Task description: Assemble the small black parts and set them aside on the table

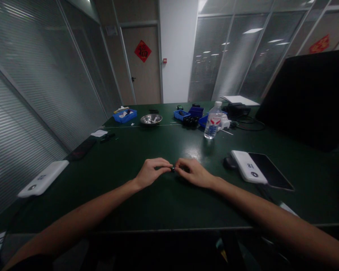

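Both my hands rest on the dark green table (158,199), fingertips meeting in the middle. My left hand (152,171) and my right hand (193,172) are both closed in a pinch on one small dark part (173,169) held between them. The part is too small and dim to name. My forearms stretch back toward the table's near edge.
A water bottle (213,120) stands beyond my right hand. A white device (248,166) and a dark tablet (271,171) lie to the right, another white device (43,178) at the left. Blue bins (124,115) and a metal bowl (151,119) sit at the far edge. A black monitor (310,94) stands at the right.
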Action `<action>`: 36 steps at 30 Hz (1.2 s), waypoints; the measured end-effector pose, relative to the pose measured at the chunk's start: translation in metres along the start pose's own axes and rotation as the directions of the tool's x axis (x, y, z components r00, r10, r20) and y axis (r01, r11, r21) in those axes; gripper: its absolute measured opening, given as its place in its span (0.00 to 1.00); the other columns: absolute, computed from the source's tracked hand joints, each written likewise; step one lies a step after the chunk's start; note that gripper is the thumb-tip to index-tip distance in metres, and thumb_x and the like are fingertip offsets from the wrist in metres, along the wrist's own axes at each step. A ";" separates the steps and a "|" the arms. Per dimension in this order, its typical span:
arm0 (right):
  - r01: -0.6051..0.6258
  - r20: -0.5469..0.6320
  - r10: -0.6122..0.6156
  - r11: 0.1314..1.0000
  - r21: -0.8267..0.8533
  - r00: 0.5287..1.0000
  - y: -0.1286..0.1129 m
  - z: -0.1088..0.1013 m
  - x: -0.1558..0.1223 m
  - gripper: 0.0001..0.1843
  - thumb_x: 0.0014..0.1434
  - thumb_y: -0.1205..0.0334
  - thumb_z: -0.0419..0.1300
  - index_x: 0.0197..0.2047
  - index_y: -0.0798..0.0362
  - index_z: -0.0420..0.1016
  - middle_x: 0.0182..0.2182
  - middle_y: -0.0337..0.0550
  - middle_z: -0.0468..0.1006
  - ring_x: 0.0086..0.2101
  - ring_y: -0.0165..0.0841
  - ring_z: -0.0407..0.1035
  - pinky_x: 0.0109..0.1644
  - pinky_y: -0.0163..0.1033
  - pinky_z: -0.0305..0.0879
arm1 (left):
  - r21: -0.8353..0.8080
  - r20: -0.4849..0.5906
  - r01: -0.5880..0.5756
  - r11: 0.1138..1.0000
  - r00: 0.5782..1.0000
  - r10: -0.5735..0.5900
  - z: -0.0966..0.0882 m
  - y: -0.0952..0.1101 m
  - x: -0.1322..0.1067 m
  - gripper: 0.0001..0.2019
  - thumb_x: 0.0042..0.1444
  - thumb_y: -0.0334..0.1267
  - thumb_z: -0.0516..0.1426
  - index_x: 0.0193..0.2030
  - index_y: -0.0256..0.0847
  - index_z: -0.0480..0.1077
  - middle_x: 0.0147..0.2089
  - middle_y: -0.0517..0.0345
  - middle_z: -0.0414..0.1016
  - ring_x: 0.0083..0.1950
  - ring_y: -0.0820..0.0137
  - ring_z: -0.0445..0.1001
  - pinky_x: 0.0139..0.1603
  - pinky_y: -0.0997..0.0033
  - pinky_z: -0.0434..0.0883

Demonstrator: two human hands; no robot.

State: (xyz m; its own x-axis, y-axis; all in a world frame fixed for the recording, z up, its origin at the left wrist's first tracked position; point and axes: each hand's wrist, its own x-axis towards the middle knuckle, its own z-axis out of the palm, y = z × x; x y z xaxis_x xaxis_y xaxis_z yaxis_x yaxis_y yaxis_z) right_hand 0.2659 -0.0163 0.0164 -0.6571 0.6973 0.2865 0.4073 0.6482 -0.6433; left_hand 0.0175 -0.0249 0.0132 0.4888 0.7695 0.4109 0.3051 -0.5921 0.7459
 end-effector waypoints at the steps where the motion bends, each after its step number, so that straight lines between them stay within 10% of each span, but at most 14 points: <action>1: -0.005 -0.003 0.005 1.000 0.007 1.000 0.000 0.001 0.000 0.10 0.70 0.56 0.56 0.44 0.53 0.74 0.32 0.38 0.76 0.30 0.30 0.67 0.34 0.35 0.60 | -0.004 -0.017 0.002 1.000 1.000 -0.002 0.001 0.000 0.000 0.08 0.61 0.35 0.64 0.45 0.42 0.83 0.48 0.51 0.82 0.50 0.63 0.80 0.56 0.59 0.76; 7: 0.019 -0.047 -0.018 0.999 0.032 0.999 -0.002 0.000 0.001 0.12 0.72 0.54 0.53 0.43 0.53 0.72 0.34 0.39 0.76 0.32 0.30 0.68 0.36 0.35 0.61 | -0.057 -0.104 0.004 0.998 0.995 -0.010 0.005 0.000 0.000 0.09 0.61 0.36 0.64 0.47 0.41 0.82 0.48 0.50 0.82 0.50 0.62 0.80 0.54 0.59 0.77; 16: 0.079 0.072 -0.065 0.974 -0.212 0.995 0.004 -0.003 0.001 0.08 0.69 0.59 0.56 0.45 0.52 0.74 0.37 0.41 0.77 0.34 0.31 0.70 0.38 0.36 0.61 | 0.046 0.165 0.025 0.999 0.986 -0.033 0.002 -0.001 0.001 0.11 0.63 0.37 0.62 0.51 0.43 0.80 0.49 0.53 0.81 0.50 0.64 0.78 0.55 0.62 0.73; 27: 0.046 0.060 -0.033 0.973 -0.228 0.998 0.003 -0.006 0.001 0.08 0.69 0.59 0.57 0.45 0.53 0.74 0.37 0.41 0.78 0.34 0.31 0.70 0.37 0.35 0.60 | 0.089 0.208 0.069 0.994 0.974 -0.087 0.001 -0.002 0.001 0.14 0.63 0.38 0.62 0.55 0.44 0.77 0.50 0.55 0.79 0.50 0.65 0.77 0.51 0.65 0.72; 36: 0.036 0.078 -0.006 0.923 -0.382 0.997 0.008 -0.006 0.002 0.08 0.69 0.60 0.56 0.47 0.51 0.74 0.39 0.43 0.77 0.35 0.33 0.71 0.38 0.36 0.59 | 0.237 0.145 0.005 0.972 0.989 -0.040 0.004 -0.007 0.004 0.15 0.69 0.36 0.52 0.55 0.49 0.78 0.61 0.55 0.75 0.63 0.62 0.70 0.66 0.57 0.66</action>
State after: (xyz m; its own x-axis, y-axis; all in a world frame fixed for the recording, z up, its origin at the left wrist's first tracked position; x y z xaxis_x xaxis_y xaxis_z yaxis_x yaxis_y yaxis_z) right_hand 0.2718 -0.0076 0.0164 -0.7072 0.6672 0.2338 0.5951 0.7403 -0.3127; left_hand 0.0206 -0.0186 0.0076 0.5894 0.7499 0.3005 0.4924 -0.6283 0.6023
